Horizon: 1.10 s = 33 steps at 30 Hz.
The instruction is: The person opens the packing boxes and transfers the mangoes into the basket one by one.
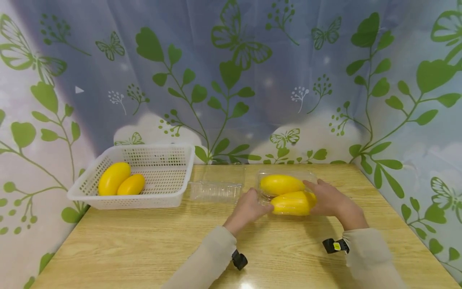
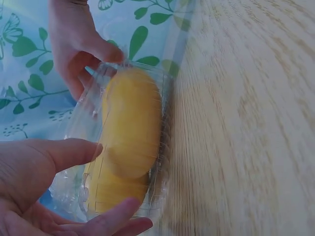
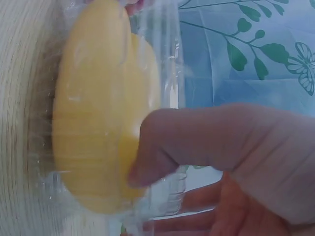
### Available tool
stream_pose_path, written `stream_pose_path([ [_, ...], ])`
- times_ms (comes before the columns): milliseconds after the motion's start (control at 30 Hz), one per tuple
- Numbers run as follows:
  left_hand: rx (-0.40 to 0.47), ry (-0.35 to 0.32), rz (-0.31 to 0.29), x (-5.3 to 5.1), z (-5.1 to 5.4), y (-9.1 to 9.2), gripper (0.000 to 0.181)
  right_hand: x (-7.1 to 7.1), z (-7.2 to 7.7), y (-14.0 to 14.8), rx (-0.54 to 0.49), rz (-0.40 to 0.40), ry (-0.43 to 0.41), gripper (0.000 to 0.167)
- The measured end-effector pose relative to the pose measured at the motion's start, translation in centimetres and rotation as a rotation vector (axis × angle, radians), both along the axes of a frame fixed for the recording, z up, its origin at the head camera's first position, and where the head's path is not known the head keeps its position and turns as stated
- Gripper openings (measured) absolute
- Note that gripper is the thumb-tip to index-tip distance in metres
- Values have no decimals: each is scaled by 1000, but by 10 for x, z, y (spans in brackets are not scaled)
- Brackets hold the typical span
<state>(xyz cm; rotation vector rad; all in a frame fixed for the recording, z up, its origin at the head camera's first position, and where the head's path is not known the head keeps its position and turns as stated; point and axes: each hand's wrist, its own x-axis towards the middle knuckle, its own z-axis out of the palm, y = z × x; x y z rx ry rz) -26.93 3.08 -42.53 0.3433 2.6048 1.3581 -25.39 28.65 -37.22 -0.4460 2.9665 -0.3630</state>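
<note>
Two yellow mangoes, the far one (image 1: pixel 280 184) and the near one (image 1: pixel 293 203), lie side by side in a clear plastic box (image 1: pixel 309 175) on the table. My left hand (image 1: pixel 249 206) grips the box's left end, its thumb and fingers spread around the clear wall in the left wrist view. At the opposite end, my right hand (image 1: pixel 330 199) holds the box; the right wrist view shows its thumb bent over the edge against a mango and the other fingers outside the wall. Whether the lid is closed, I cannot tell.
A white perforated basket (image 1: pixel 187 174) stands at the back left with two more mangoes, a large one (image 1: pixel 114 179) and a smaller one (image 1: pixel 131 185). Between the basket and my hands sits another clear plastic box (image 1: pixel 216 192). A patterned curtain (image 1: pixel 231 120) hangs behind the wooden table (image 1: pixel 144 249).
</note>
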Motion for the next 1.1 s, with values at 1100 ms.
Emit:
stream_pose_path([
  [1100, -52, -28, -6, -2, 2, -2, 50, -11, 9, 43, -464, -268, 10, 84],
])
